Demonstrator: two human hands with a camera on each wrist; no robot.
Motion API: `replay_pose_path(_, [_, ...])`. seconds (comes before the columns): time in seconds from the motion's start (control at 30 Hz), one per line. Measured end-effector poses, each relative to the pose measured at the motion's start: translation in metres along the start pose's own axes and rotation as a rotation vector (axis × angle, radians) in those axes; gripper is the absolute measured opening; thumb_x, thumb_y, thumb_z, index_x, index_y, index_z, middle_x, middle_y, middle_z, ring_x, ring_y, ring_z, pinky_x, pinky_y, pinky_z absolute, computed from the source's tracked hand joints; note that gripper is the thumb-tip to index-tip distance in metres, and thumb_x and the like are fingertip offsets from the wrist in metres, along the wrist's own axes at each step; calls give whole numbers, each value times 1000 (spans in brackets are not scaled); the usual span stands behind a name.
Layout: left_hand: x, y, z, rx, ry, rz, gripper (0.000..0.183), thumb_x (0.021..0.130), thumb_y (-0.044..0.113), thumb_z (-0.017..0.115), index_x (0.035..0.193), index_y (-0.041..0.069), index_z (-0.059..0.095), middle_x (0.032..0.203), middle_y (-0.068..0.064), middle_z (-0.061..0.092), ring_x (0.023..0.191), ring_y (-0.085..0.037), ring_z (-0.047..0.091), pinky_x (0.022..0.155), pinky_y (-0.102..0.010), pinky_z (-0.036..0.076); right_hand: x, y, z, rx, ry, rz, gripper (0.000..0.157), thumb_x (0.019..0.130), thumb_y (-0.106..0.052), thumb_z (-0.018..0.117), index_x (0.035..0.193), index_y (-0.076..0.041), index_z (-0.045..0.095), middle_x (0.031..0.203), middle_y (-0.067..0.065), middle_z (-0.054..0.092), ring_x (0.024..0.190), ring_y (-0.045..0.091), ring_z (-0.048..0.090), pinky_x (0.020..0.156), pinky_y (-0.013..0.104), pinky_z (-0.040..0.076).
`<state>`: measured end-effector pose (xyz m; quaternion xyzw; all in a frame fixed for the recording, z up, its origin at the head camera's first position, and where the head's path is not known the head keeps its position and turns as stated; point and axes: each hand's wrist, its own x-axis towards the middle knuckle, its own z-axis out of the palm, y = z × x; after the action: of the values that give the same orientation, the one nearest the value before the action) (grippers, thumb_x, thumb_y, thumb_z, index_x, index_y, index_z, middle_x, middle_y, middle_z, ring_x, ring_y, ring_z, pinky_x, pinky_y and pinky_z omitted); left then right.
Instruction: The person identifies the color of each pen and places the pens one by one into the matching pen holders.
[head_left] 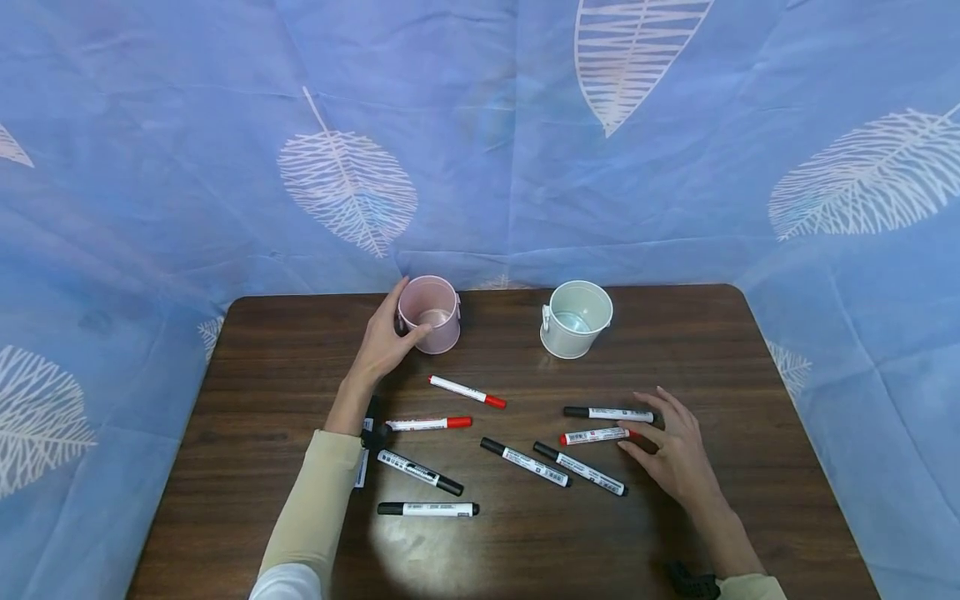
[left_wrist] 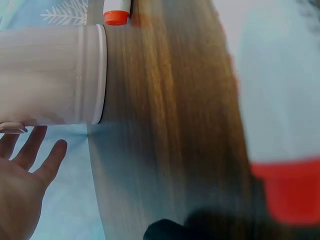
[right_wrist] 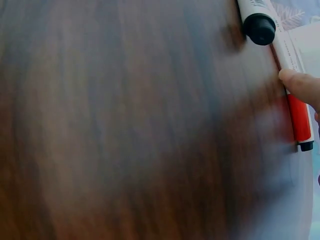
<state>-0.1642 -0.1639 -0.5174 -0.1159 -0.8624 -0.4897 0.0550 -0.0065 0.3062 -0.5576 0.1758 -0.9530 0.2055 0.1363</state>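
Note:
My left hand holds a small pink bucket at the back edge of the table, thumb across its front and fingers along its left side. The left wrist view shows some of those fingers extended beside the bucket's wall. My right hand pinches the right end of a red marker with thumb and index finger, the marker lying low over the table. Beside it, a black marker lies just behind, near the fingers. In the right wrist view the thumb overlaps the red marker's barrel.
A pale green bucket stands right of the pink one. Two red markers and several black markers lie scattered across the brown table. One black marker is partly hidden by the left wrist. Blue leaf-patterned cloth hangs behind.

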Motion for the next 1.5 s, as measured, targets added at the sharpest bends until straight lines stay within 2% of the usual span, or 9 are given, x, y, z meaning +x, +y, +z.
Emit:
replay_pose_path(0.17, [0,-1,2,4,2,-5,90,85,22,79,158,19,26,157,-11,36,142,-30,37,112,-53,30,-2,-1,-1,28,-7,13,35,61,-11,95,93,-13,82,129,15,59,135,44,37,104,69,26])
replay_pose_path(0.4, [1,-1,1,-1,1,-4,91,84,23,79,158,23,27,157,-8,36,142,-28,36,113,-52,29,1,-7,-7,193,-7,111,29,66,-6,91,93,-14,80,114,9,64,120,38,48,98,66,33])
replay_pose_path(0.5, [1,-1,1,-10,4,6,88,84,21,80,157,24,30,157,-6,37,142,-27,37,112,-52,30,2,-10,-6,236,7,148,29,69,-5,90,94,-15,80,104,2,67,105,26,55,92,52,41])
replay_pose_path(0.7, [1,-2,0,-4,5,17,86,85,25,80,156,26,32,157,-5,37,141,-27,38,112,-52,31,3,-13,-7,304,62,195,30,71,-1,88,96,-15,80,92,-7,72,89,8,61,87,17,40])
replay_pose_path(0.83, [2,-3,0,-4,2,2,88,84,28,80,157,27,31,157,-4,38,142,-27,37,112,-53,31,7,-15,-10,345,76,238,28,74,-1,86,97,-15,79,92,-4,72,86,3,59,83,7,40])
replay_pose_path(1.13, [7,-2,1,1,3,-25,92,80,52,79,156,29,33,154,-5,41,137,-28,43,109,-51,35,30,-35,-20,468,91,412,21,85,-15,79,106,-14,76,107,5,72,90,7,61,73,13,49])
replay_pose_path(1.23, [7,-3,2,-6,5,-32,92,80,49,80,156,28,33,153,-7,43,135,-29,46,107,-50,37,42,-41,-22,482,114,446,20,85,-18,80,104,-12,75,106,7,72,88,8,60,69,15,49])
replay_pose_path(1.27, [7,-3,2,-15,7,-34,91,80,46,81,156,28,33,153,-8,43,134,-29,46,107,-50,37,46,-43,-23,480,121,452,20,85,-18,80,103,-12,76,105,6,73,90,7,60,73,14,49])
replay_pose_path(1.5, [5,-3,6,-72,31,-38,89,81,32,83,155,29,34,152,-8,43,134,-28,46,108,-49,37,64,-48,-28,559,132,418,21,84,-9,80,104,-7,76,107,11,72,95,5,59,82,13,47])
